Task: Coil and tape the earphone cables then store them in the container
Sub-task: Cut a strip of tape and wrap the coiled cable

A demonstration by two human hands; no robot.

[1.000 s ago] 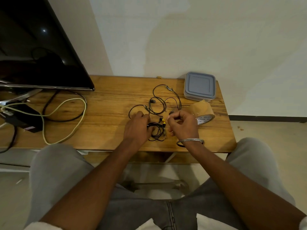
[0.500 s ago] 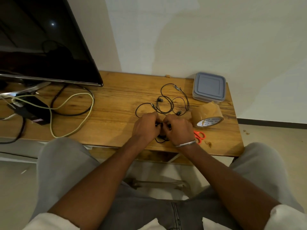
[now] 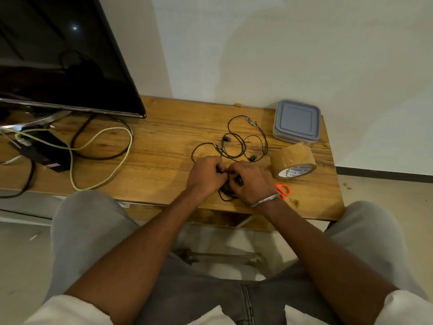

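Note:
My left hand (image 3: 205,175) and my right hand (image 3: 250,180) meet near the front edge of the wooden table (image 3: 164,146), both gripping a coiled black earphone cable (image 3: 226,193) whose loops show below and between the fingers. A second black earphone cable (image 3: 241,141) lies loose on the table just behind the hands. The grey lidded container (image 3: 296,121) sits shut at the back right. A roll of brown tape (image 3: 293,161) lies to the right of my right hand.
Orange scissors (image 3: 283,190) lie partly hidden behind my right wrist. A black TV (image 3: 58,57) stands at the back left, with a black box (image 3: 44,150), a pale yellow cable (image 3: 100,146) and black cables in front of it.
My hands have come together over the coiled cable, which is now mostly hidden by them. The right hand moved left, uncovering the scissors. The view has shifted slightly.

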